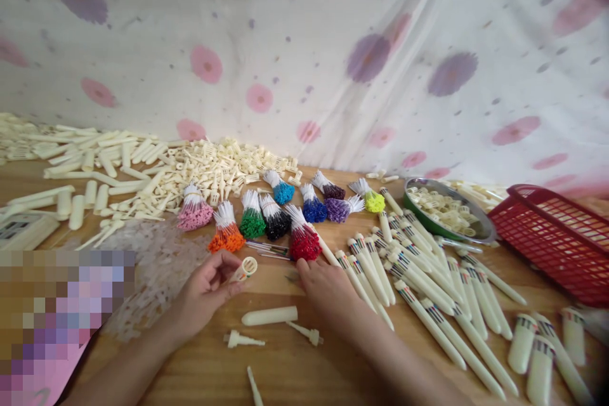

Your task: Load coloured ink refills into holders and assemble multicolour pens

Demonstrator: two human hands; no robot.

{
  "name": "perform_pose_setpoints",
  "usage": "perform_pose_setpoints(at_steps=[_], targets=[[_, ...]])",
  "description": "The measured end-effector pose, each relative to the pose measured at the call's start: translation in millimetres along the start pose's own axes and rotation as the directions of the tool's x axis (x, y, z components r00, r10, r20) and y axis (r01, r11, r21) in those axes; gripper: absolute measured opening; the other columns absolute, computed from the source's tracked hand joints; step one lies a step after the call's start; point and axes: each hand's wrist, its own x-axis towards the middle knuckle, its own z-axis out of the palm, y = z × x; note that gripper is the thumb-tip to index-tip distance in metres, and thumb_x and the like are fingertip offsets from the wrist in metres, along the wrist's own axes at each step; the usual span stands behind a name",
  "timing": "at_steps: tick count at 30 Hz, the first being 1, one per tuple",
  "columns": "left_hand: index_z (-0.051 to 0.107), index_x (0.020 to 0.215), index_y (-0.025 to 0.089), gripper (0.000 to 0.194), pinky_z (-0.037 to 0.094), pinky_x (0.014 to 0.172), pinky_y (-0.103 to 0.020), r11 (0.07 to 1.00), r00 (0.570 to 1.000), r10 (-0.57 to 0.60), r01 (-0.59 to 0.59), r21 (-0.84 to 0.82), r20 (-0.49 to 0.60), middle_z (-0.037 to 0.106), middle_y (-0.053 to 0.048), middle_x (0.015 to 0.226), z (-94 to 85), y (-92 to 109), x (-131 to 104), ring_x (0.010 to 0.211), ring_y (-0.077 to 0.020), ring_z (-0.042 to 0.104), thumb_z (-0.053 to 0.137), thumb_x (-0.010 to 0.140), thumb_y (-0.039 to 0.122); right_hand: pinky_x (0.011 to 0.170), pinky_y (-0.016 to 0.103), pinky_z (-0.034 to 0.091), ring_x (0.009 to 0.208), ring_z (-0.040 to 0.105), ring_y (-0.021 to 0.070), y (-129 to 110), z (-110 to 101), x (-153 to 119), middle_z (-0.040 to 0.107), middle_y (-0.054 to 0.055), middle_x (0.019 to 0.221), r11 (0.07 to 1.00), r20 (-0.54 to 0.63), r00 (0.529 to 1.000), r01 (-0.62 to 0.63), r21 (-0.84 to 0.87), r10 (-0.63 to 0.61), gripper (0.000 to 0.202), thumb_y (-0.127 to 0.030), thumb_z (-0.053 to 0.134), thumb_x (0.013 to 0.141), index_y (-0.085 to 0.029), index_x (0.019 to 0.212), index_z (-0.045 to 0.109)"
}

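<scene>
My left hand [212, 285] is closed on a cream pen barrel [245, 268], its round slotted end tilted toward me. My right hand [328, 288] rests with bent fingers at the near edge of a bundle of red pen refills [304, 238]. Its fingertips are partly hidden, and a small dark blur shows beside them. Several thin loose refills [269, 250] lie between the hands. Closer to me are a cream pen tube [269, 315] and small pointed cream parts [243, 339]. Bundled refills in other colours, such as orange [225, 231] and green [252, 219], stand behind the hands.
Assembled multicolour pens [423, 266] cover the right side. Behind them sit a green-sided bowl [445, 212] of cream parts and a red basket [556, 241]. Cream parts [204, 168] are heaped at back left, with clear plastic pieces [143, 276] nearer. A patterned curtain [295, 63] hangs behind.
</scene>
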Motion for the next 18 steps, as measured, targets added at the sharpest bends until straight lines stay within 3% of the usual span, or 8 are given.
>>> perform_pose_setpoints(at_steps=[4, 9, 14, 18], targets=[[0.056, 0.075, 0.019, 0.030, 0.045, 0.069, -0.027, 1.000, 1.000, -0.028, 0.028, 0.007, -0.014, 0.062, 0.001, 0.072, -2.7, 0.3, 3.3, 0.077, -0.0179, 0.059, 0.074, 0.061, 0.039, 0.062, 0.028, 0.043, 0.085, 0.062, 0.0235, 3.6, -0.2, 0.1, 0.066, 0.011, 0.086, 0.999, -0.094, 0.994, -0.051, 0.011, 0.051, 0.009, -0.022, 0.053, 0.086, -0.014, 0.086, 0.057], [0.058, 0.078, 0.019, 0.033, 0.045, 0.071, -0.025, 1.000, 0.990, 0.014, -0.014, -0.002, -0.138, 0.066, 0.000, 0.078, -10.1, 1.9, 8.0, 0.079, -0.0179, 0.061, 0.074, 0.060, 0.042, 0.053, 0.024, 0.035, 0.076, 0.063, 0.0176, 12.0, -15.4, 13.1, 0.066, 0.005, 0.083, 0.982, -0.274, 0.948, -0.128, 0.140, 0.163, 0.018, -0.026, 0.039, 0.093, -0.018, 0.086, 0.054], [0.059, 0.080, 0.019, 0.033, 0.046, 0.070, -0.025, 0.996, 0.972, 0.086, -0.077, 0.052, -0.218, 0.067, 0.000, 0.079, -8.3, -2.5, 7.4, 0.078, -0.0186, 0.061, 0.072, 0.063, 0.044, 0.056, 0.023, 0.037, 0.079, 0.064, 0.0177, 6.1, -31.8, 49.1, 0.067, 0.004, 0.086, 0.973, -0.247, 0.950, -0.150, 0.177, 0.192, 0.019, -0.035, 0.040, 0.092, -0.018, 0.096, 0.050], [0.059, 0.078, 0.019, 0.032, 0.046, 0.067, -0.025, 0.995, 0.978, 0.093, -0.086, 0.045, -0.189, 0.067, 0.000, 0.076, -3.0, -3.5, 3.1, 0.075, -0.0186, 0.061, 0.072, 0.062, 0.043, 0.062, 0.029, 0.043, 0.082, 0.065, 0.0248, -2.7, -30.7, 75.8, 0.067, 0.012, 0.089, 0.974, -0.183, 0.965, -0.159, 0.159, 0.187, 0.025, -0.035, 0.043, 0.091, -0.014, 0.101, 0.051]])
